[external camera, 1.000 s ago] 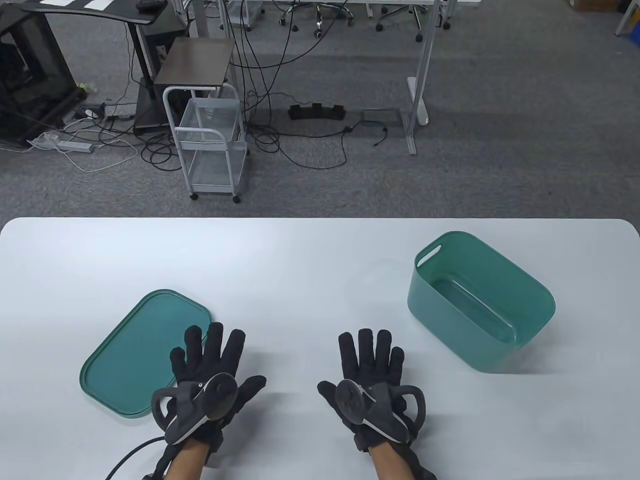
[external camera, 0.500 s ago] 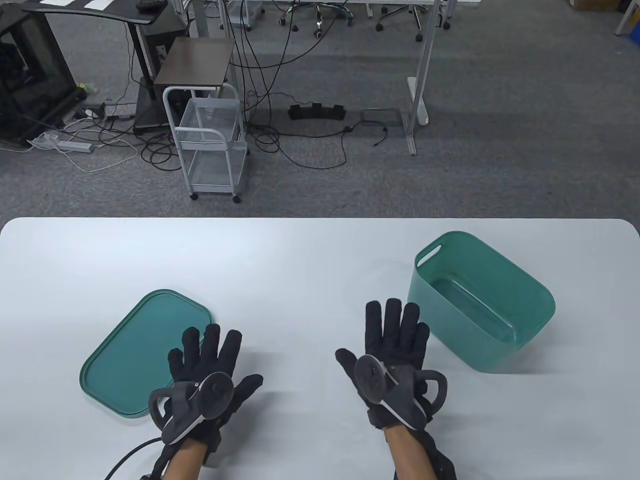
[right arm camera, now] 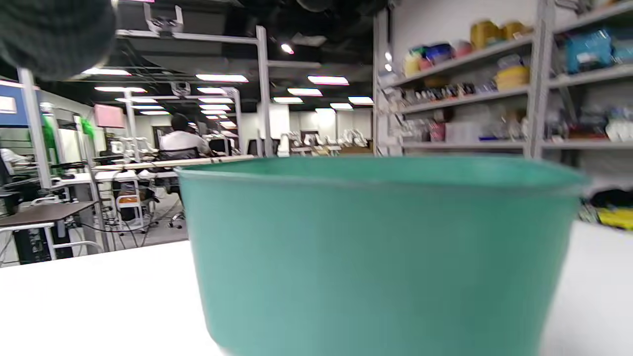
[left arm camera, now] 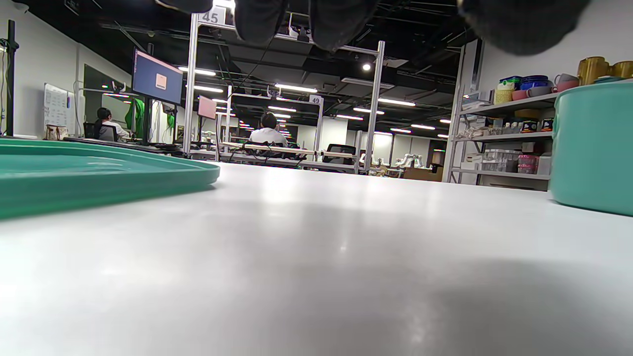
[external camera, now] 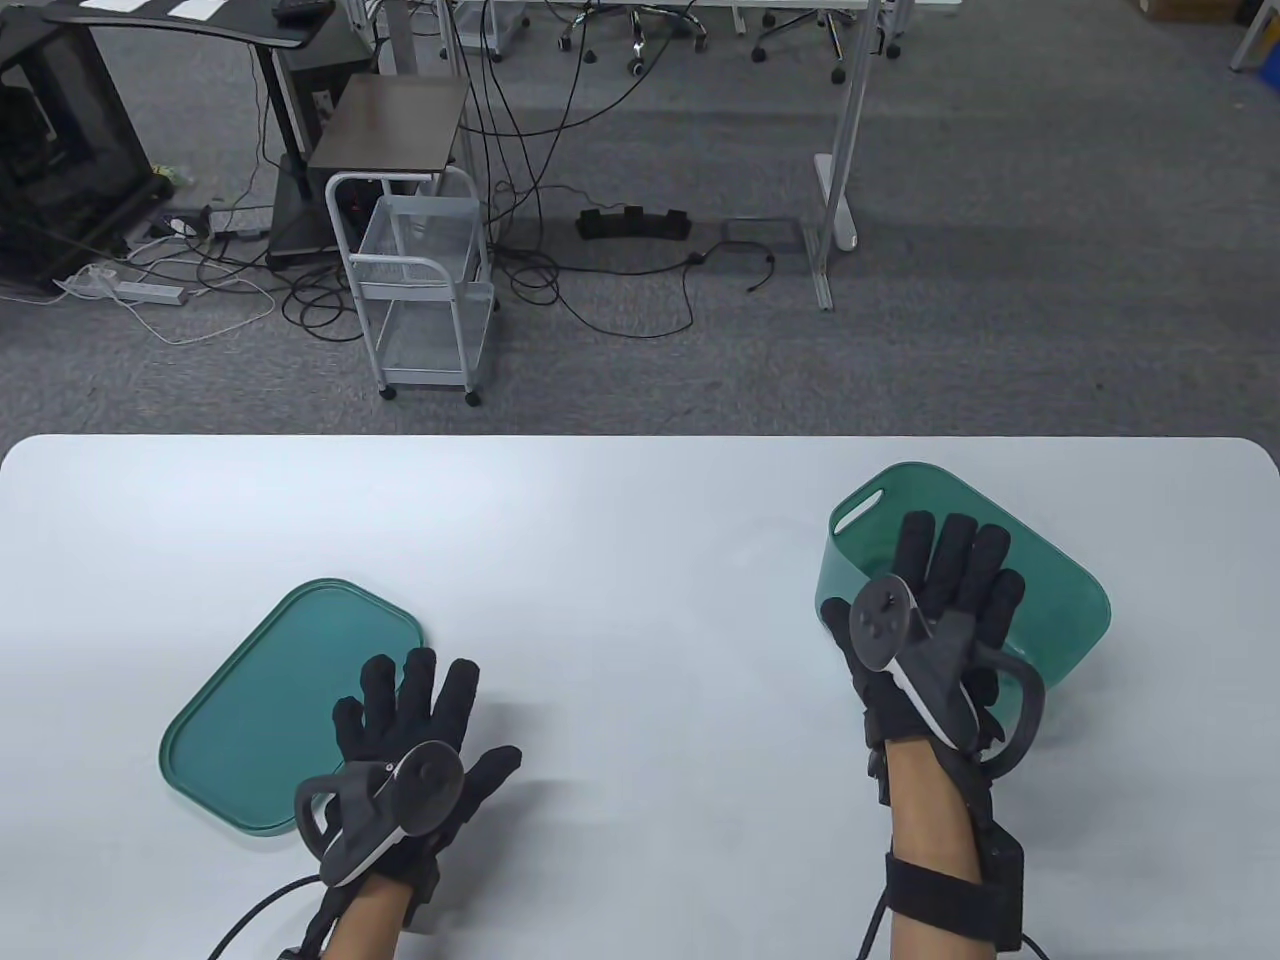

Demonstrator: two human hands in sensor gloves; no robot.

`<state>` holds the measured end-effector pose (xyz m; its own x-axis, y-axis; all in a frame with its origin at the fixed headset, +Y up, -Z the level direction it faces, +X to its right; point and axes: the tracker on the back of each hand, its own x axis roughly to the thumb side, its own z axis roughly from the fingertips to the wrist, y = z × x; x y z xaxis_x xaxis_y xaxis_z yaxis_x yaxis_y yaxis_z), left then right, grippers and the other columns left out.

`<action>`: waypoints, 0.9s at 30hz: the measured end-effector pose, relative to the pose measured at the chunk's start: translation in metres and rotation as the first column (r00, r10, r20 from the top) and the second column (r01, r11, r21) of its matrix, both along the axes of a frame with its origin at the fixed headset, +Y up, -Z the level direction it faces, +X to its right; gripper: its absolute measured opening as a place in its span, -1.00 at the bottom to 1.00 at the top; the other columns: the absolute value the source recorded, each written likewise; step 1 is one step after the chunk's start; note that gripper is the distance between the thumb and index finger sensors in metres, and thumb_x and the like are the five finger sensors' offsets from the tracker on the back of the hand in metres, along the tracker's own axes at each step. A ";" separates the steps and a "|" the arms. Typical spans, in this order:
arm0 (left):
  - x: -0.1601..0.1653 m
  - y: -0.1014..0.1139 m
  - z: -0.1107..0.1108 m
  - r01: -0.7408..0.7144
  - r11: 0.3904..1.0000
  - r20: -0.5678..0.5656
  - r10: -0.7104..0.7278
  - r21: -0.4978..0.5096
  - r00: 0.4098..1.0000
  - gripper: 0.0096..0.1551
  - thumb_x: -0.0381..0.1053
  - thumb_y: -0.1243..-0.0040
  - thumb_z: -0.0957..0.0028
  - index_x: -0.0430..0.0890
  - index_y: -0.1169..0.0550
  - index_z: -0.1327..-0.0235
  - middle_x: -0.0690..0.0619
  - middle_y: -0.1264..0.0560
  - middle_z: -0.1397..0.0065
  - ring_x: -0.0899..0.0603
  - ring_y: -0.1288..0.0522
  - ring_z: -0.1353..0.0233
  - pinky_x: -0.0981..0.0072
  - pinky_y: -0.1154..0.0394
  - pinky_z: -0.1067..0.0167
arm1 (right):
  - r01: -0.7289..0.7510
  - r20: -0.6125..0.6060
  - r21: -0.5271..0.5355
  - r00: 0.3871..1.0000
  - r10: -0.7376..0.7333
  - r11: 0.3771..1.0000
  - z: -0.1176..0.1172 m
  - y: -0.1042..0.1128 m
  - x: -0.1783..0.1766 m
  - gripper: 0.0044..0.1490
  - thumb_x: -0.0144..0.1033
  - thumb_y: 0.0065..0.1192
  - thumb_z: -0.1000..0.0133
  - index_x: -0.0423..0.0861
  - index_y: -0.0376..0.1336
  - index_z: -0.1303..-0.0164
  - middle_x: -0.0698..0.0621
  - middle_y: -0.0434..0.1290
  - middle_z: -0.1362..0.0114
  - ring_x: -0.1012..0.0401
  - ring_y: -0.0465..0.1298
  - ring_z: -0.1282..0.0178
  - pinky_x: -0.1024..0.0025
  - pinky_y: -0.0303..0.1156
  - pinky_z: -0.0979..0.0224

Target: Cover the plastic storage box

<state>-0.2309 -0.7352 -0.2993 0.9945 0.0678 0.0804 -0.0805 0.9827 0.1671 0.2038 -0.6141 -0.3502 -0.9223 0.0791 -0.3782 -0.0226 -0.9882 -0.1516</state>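
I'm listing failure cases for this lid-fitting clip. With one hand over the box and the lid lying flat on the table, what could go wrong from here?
1. The right hand hovers over the near wall of the open box; a push there might slide or tip it.
2. The lid lies flat on the table, and the left hand covers only its near corner, so lifting it could be fumbled.
3. The lid and box lie at different angles, so the lid may seat crooked.

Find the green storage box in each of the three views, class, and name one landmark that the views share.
Table view: storage box at right, partly behind the right hand.
Left wrist view: storage box at the right edge.
Right wrist view: storage box fills the centre foreground.
Shared landmark: the white table.
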 end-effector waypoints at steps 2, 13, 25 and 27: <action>0.000 0.000 0.000 -0.001 1.000 0.000 0.001 -0.001 1.000 0.12 0.63 -0.03 0.07 0.22 -0.12 -0.77 -0.08 0.00 -0.88 -0.48 0.13 -0.80 -0.55 0.10 -0.55 | 0.057 0.010 -0.028 0.998 -0.057 0.998 -0.003 -0.012 0.009 0.39 0.47 0.13 0.03 0.01 -0.39 -0.74 -0.11 -0.31 -0.89 -0.08 -0.39 -0.82 -0.06 -0.33 -0.74; -0.004 -0.003 -0.004 0.003 1.000 -0.022 -0.003 -0.013 1.000 0.10 0.62 -0.03 0.05 0.22 -0.13 -0.77 -0.08 0.00 -0.88 -0.48 0.10 -0.80 -0.52 0.08 -0.57 | -0.100 0.001 -0.082 0.995 0.100 0.992 -0.005 -0.081 0.015 0.32 0.40 0.22 0.05 0.14 -0.30 -0.75 0.04 -0.12 -0.90 -0.06 -0.14 -0.87 -0.08 -0.13 -0.77; -0.005 -0.003 -0.004 -0.014 1.000 -0.035 0.013 -0.022 0.999 0.08 0.60 -0.03 0.04 0.21 -0.14 -0.77 -0.08 0.01 -0.88 -0.49 0.10 -0.80 -0.51 0.07 -0.57 | -0.162 -0.103 0.272 0.975 0.197 0.948 0.011 -0.047 -0.031 -0.39 -0.49 0.38 0.01 0.05 0.28 -0.28 0.06 0.56 -0.24 0.02 0.58 -0.17 0.06 0.43 -0.32; -0.005 -0.003 -0.004 -0.012 1.000 -0.035 0.012 -0.020 0.999 0.08 0.60 -0.03 0.04 0.22 -0.14 -0.77 -0.09 0.01 -0.88 -0.49 0.10 -0.80 -0.52 0.07 -0.57 | -0.135 -0.188 0.297 0.962 0.196 0.945 0.013 -0.037 -0.045 -0.39 -0.48 0.39 0.02 0.05 0.29 -0.27 0.06 0.57 -0.23 0.03 0.58 -0.17 0.06 0.44 -0.32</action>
<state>-0.2356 -0.7378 -0.3038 0.9957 0.0811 0.0439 -0.0868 0.9849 0.1497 0.1589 -0.6512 -0.3372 -0.9876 -0.0077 -0.1570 0.0756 -0.8989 -0.4315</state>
